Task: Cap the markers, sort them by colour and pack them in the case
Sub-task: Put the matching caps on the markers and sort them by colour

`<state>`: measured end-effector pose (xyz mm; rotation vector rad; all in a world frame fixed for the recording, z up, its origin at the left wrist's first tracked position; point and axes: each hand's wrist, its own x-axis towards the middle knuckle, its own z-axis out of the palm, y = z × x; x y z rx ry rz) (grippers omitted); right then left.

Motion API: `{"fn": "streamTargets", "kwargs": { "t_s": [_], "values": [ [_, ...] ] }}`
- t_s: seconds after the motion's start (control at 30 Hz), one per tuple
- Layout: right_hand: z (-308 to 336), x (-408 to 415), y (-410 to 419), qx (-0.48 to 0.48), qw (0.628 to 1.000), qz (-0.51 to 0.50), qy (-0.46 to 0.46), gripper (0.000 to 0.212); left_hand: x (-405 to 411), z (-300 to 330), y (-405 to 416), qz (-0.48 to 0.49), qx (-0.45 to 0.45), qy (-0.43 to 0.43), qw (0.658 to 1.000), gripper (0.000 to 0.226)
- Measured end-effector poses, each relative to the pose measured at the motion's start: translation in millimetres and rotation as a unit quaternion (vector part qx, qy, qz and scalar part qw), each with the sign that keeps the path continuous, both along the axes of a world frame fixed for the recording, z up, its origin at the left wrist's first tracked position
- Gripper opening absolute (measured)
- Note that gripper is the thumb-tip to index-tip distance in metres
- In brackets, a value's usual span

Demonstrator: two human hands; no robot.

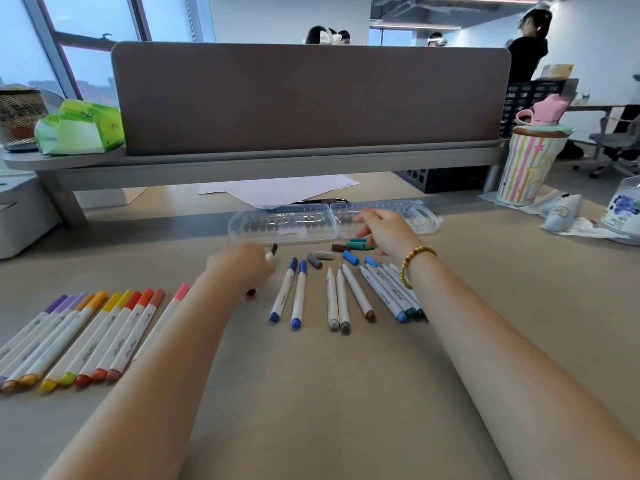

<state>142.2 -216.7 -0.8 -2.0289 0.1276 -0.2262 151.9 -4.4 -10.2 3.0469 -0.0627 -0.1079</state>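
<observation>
Capping stage: left hand (242,268) grips a black-tipped white marker (272,252), right hand (384,232), fingers spread, over loose plastic caps (356,244); best picking the matching black cap, pressed on straight.

Loose caps (349,249) crowd the open case (287,223) front.

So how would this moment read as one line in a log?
left hand: grips black marker | right hand: reaches over loose caps | case: open | uncapped markers: remain
</observation>
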Motion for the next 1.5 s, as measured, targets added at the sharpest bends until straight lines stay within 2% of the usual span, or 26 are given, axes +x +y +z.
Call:
{"fn": "streamTargets", "kwargs": {
  "t_s": [0.17,0.3,0.4,0.47,0.53,0.7,1.0,1.1,1.17,1.23,1.3,1.37,1.43,1.5],
  "values": [
    [8,-4,-19,-0.047,0.998,0.009,0.052,0.025,3,-8,-2,-0.042,0.041,0.055,0.997,0.046],
    [10,-12,-30,-0.15,0.984,0.026,0.093,0.02,4,-7,-3,-0.067,0.055,0.072,0.994,0.049],
    [11,-18,-35,-0.251,0.949,0.074,0.174,0.021,9,-9,-1,-0.067,0.062,0.051,0.995,0.045],
    [18,-23,-38,-0.294,0.926,0.103,0.211,0.021,12,-9,-1,-0.06,0.048,-0.001,0.997,0.038],
    [25,-27,-38,-0.334,0.91,0.118,0.214,0.023,12,-7,-4,-0.064,0.015,-0.034,0.997,0.036],
    [19,-24,-17,-0.463,0.853,0.12,0.21,0.027,10,-8,-6,-0.072,-0.009,-0.032,0.997,0.037],
    [2,-19,8,-0.485,0.846,0.093,0.202,0.022,8,-3,-11,-0.084,-0.045,-0.028,0.995,0.04],
    [3,-20,7,-0.463,0.853,0.098,0.22,0.025,8,-2,-12,-0.086,-0.065,-0.009,0.994,0.036],
    [11,-20,0,-0.424,0.871,0.107,0.224,0.024,7,0,-11,-0.087,-0.09,0.005,0.992,0.033],
    [22,-19,-10,-0.318,0.918,0.107,0.213,0.028,5,5,-12,-0.092,-0.141,0.02,0.986,0.028],
    [30,-17,-16,-0.126,0.97,0.089,0.187,0.027,-2,12,-18,-0.1,-0.236,0.044,0.966,0.027],
    [33,-15,-13,0.031,0.984,0.088,0.15,0.024,-10,17,-27,-0.1,-0.342,0.069,0.932,0.03],
    [31,-14,-4,0.088,0.982,0.099,0.135,0.021,-17,19,-36,-0.107,-0.4,0.078,0.907,0.031],
    [27,-13,8,0.089,0.982,0.104,0.132,0.02,-21,18,-42,-0.125,-0.408,0.084,0.9,0.028]
  ]
}}
